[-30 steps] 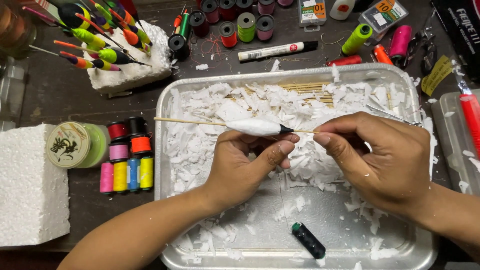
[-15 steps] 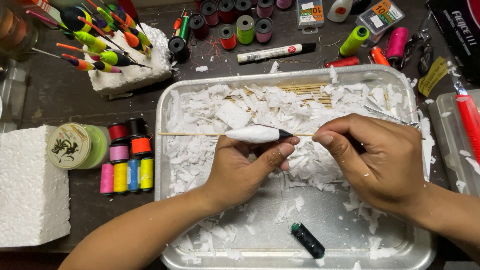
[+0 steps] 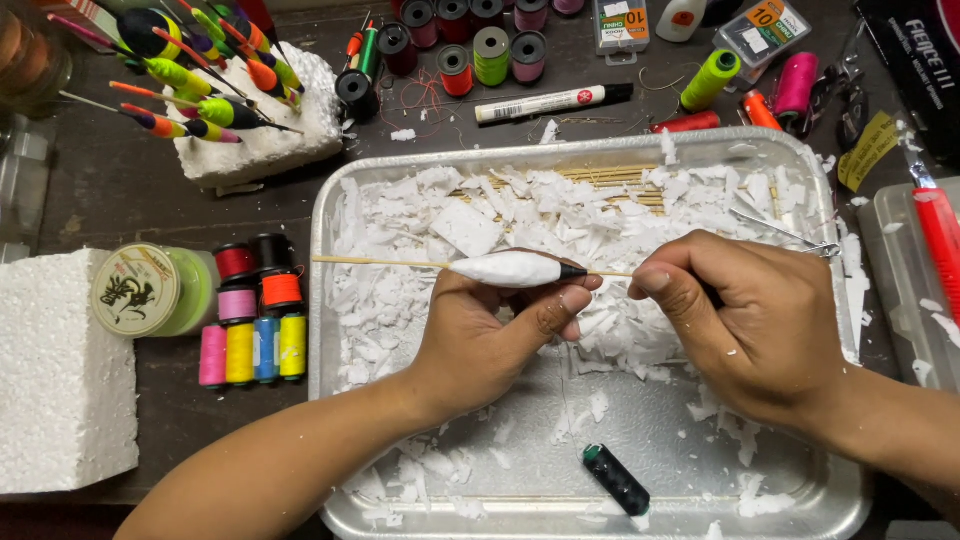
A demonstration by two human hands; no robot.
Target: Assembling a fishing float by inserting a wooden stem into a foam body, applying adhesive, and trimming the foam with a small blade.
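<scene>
A: What are the hands doing?

B: The left hand (image 3: 490,335) is curled shut around a white foam float body (image 3: 510,269), thumb lying along its underside; the right hand (image 3: 750,330) is closed in a pinch on the thin wooden skewer (image 3: 385,262) that runs level through the float, just right of its dark tip; both hover over the tray.

A: And the tray itself, starting from the near edge?

B: It is a foil tray (image 3: 830,480) on the desk (image 3: 130,180); at its near end lies a dark spool of thread (image 3: 616,480) on mostly bare foil with a few scraps; further in, white foam shavings (image 3: 470,225) heap thickly under and beyond the hands; at the far side a bundle of bamboo skewers (image 3: 610,180) lies half buried in them.

A: Outside the tray?

B: To the left, a white foam block (image 3: 60,380), a row of small coloured thread spools (image 3: 250,345) and a green line reel (image 3: 150,290); further off, a second foam block stuck with finished painted floats (image 3: 190,80); beyond the tray, a white marker (image 3: 550,102) and more spools (image 3: 470,45).
</scene>
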